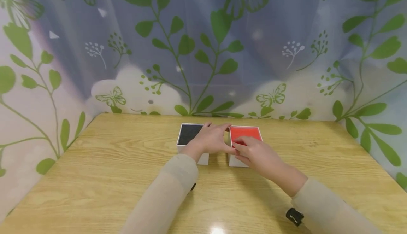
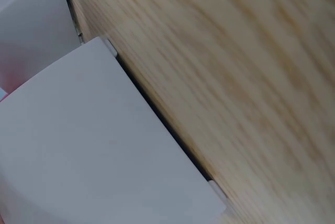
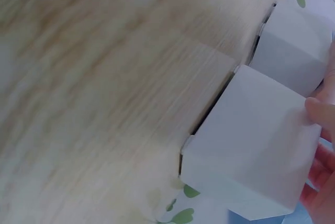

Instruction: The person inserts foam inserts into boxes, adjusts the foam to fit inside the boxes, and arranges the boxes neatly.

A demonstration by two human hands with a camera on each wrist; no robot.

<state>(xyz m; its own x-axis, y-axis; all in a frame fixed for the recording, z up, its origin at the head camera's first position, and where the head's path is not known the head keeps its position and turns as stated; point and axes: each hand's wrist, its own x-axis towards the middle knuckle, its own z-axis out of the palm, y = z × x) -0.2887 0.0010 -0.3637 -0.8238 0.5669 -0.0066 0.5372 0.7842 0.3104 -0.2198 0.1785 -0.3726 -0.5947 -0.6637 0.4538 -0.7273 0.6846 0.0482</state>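
Note:
Two white boxes stand side by side on the table: the left box has a black top area, the right box a red one. My left hand reaches past the black-topped box and spans the red-topped box's left side, fingers at its far corner and thumb at its near corner. My right hand grips that box at the near left rim, fingers bent over the red area. Box walls show in the left wrist view and the right wrist view. Whether a small thing lies between the right fingertips is hidden.
Both boxes stand on a wood-grain table, with a narrow gap between them. Behind the table's far edge hangs a leaf-and-butterfly patterned cloth. A black strap piece shows at the right sleeve.

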